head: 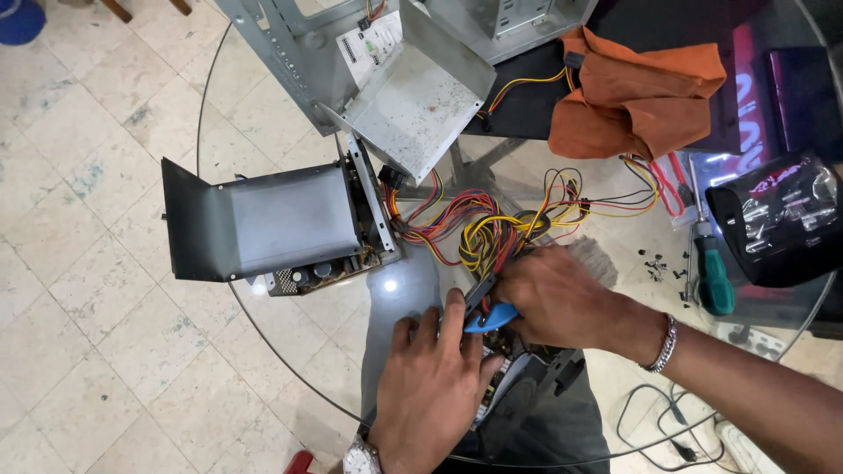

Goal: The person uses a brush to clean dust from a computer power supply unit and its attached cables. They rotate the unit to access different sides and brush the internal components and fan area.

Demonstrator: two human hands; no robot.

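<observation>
My right hand [562, 298] grips a blue-handled hand tool [493, 318], its dark jaws pointing up-left into a bundle of red, yellow and black wires [479, 224]. My left hand [430, 377] lies flat just below, fingers spread, pressing on a circuit board [496, 386] that it mostly hides. The wires run left into an opened grey power-supply box [272, 224] lying on the round glass table [290, 351].
An open metal computer case [386, 61] stands at the back. An orange cloth [637, 92] lies at back right, red-handled pliers [672, 189] and a green-handled screwdriver [713, 276] to the right, with several small screws [654, 268]. A black bag [777, 219] sits at the right edge.
</observation>
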